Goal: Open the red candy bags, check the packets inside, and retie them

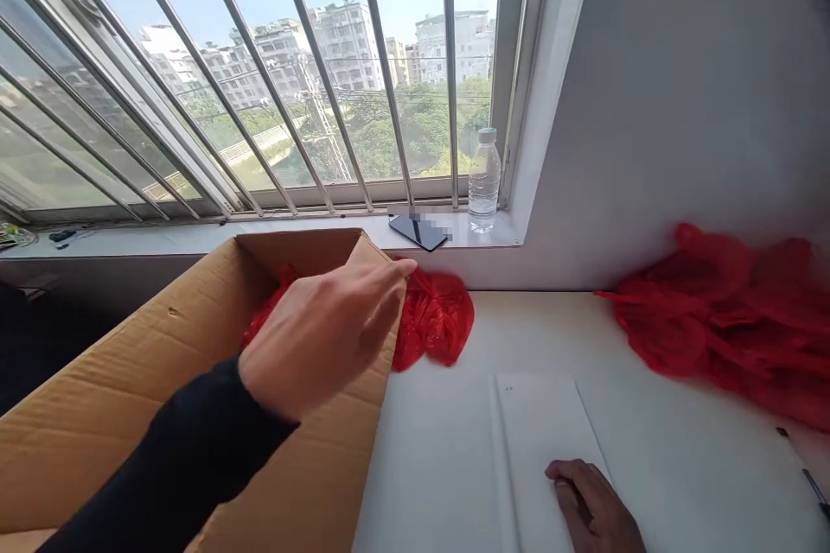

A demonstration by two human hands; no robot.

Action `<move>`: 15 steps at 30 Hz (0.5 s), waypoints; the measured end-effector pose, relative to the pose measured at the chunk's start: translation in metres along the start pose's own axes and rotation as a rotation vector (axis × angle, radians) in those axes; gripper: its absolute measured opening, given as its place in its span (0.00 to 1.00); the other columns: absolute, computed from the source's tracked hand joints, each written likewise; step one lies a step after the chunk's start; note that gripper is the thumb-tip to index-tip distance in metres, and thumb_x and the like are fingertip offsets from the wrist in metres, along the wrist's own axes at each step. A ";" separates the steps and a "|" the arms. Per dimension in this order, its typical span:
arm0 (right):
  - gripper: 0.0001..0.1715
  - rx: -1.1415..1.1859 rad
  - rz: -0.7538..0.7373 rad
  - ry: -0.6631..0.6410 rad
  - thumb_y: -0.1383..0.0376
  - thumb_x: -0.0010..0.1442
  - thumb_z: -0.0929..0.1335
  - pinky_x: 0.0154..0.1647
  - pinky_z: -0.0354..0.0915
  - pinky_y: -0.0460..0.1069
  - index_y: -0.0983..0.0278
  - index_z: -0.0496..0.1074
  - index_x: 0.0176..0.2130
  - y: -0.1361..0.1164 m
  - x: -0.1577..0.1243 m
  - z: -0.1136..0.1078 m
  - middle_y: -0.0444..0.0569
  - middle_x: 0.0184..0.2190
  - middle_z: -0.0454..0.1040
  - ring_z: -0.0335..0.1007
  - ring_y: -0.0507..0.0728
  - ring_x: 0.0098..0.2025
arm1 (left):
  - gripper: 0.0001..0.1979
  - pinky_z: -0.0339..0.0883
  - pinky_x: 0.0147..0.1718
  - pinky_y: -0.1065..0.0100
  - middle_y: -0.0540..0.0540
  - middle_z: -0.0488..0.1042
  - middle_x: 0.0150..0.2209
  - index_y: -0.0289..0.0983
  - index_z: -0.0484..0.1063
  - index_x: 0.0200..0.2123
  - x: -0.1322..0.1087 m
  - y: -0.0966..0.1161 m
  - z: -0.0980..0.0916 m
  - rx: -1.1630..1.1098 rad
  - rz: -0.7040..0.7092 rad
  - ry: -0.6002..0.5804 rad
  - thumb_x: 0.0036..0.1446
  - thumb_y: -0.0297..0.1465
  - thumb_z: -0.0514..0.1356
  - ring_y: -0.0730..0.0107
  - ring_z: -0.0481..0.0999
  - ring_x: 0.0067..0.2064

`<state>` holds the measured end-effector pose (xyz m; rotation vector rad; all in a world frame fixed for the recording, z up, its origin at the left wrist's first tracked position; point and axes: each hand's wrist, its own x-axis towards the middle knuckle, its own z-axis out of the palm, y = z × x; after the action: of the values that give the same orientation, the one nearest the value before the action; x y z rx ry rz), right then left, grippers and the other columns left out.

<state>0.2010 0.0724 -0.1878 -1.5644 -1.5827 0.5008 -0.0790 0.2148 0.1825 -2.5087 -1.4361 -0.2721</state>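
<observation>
My left hand [328,333], in a dark sleeve, reaches across the open top of a cardboard box [324,467]. Its index finger points right, over the box's edge, and nothing shows between finger and thumb. Just beyond the fingertips is a red plastic bag [437,320] on the white table, beside the box. More red plastic [263,311] shows inside the box, partly covered by the hand. My right hand [600,510] rests with loosely bent fingers on a flat white panel [538,415], and I see nothing held in it.
A crumpled heap of red plastic bags [719,320] lies at the right against the wall. On the windowsill are a dark phone [418,232] and a clear water bottle [483,181]. A thin pen-like item [804,471] lies at the table's right. Metal bars [382,69] cross the window.
</observation>
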 end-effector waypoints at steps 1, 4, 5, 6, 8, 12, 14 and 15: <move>0.17 0.015 0.014 0.014 0.56 0.71 0.58 0.38 0.70 0.51 0.57 0.72 0.39 -0.003 0.000 0.000 0.47 0.34 0.75 0.73 0.57 0.37 | 0.20 0.67 0.34 0.63 0.47 0.81 0.43 0.44 0.69 0.58 -0.003 0.019 0.008 -0.014 0.021 -0.077 0.68 0.35 0.48 0.59 0.80 0.40; 0.18 0.057 0.033 -0.006 0.56 0.71 0.57 0.36 0.69 0.51 0.57 0.72 0.39 -0.009 -0.001 0.001 0.47 0.34 0.75 0.71 0.57 0.37 | 0.20 0.70 0.38 0.58 0.44 0.79 0.40 0.41 0.68 0.59 -0.023 0.064 0.045 -0.101 -0.007 -0.313 0.66 0.33 0.50 0.56 0.79 0.41; 0.18 0.070 0.039 -0.020 0.56 0.71 0.57 0.35 0.68 0.51 0.58 0.72 0.40 -0.009 -0.001 0.001 0.47 0.35 0.75 0.71 0.57 0.37 | 0.21 0.71 0.40 0.55 0.43 0.79 0.43 0.41 0.68 0.60 -0.032 0.073 0.060 -0.154 -0.036 -0.348 0.66 0.33 0.50 0.54 0.79 0.43; 0.18 0.081 0.042 -0.033 0.56 0.71 0.57 0.34 0.67 0.51 0.58 0.73 0.40 -0.008 -0.002 0.001 0.47 0.35 0.75 0.70 0.57 0.36 | 0.20 0.71 0.44 0.54 0.43 0.79 0.46 0.42 0.69 0.60 -0.041 0.081 0.075 -0.227 -0.087 -0.347 0.66 0.33 0.51 0.53 0.78 0.46; 0.19 0.099 0.034 -0.035 0.56 0.71 0.57 0.34 0.67 0.51 0.58 0.73 0.39 -0.007 -0.001 0.001 0.47 0.34 0.75 0.70 0.57 0.36 | 0.21 0.69 0.52 0.57 0.44 0.76 0.53 0.45 0.68 0.61 -0.052 0.088 0.109 -0.420 -0.269 -0.288 0.67 0.35 0.51 0.57 0.76 0.54; 0.19 0.126 -0.022 -0.012 0.56 0.70 0.58 0.38 0.68 0.52 0.58 0.73 0.38 -0.005 0.002 0.000 0.48 0.34 0.75 0.71 0.58 0.37 | 0.20 0.67 0.55 0.62 0.42 0.69 0.60 0.43 0.69 0.60 -0.029 0.081 0.178 -0.437 -0.507 -0.202 0.67 0.32 0.54 0.60 0.71 0.59; 0.19 0.133 -0.035 -0.019 0.56 0.71 0.57 0.37 0.68 0.52 0.58 0.73 0.38 -0.004 0.002 0.000 0.47 0.33 0.75 0.71 0.57 0.35 | 0.19 0.64 0.59 0.53 0.40 0.65 0.63 0.40 0.68 0.60 -0.002 0.074 0.207 -0.415 -0.611 -0.150 0.67 0.31 0.56 0.56 0.68 0.62; 0.20 0.136 -0.039 -0.020 0.57 0.71 0.57 0.36 0.67 0.52 0.58 0.73 0.38 -0.002 0.002 0.000 0.47 0.33 0.75 0.71 0.57 0.35 | 0.20 0.64 0.58 0.49 0.39 0.64 0.64 0.40 0.67 0.61 0.010 0.071 0.219 -0.403 -0.659 -0.133 0.66 0.32 0.58 0.53 0.67 0.62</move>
<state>0.1998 0.0741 -0.1853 -1.4280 -1.5579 0.5912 -0.0027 0.2530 -0.0314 -2.2642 -2.4499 -0.5623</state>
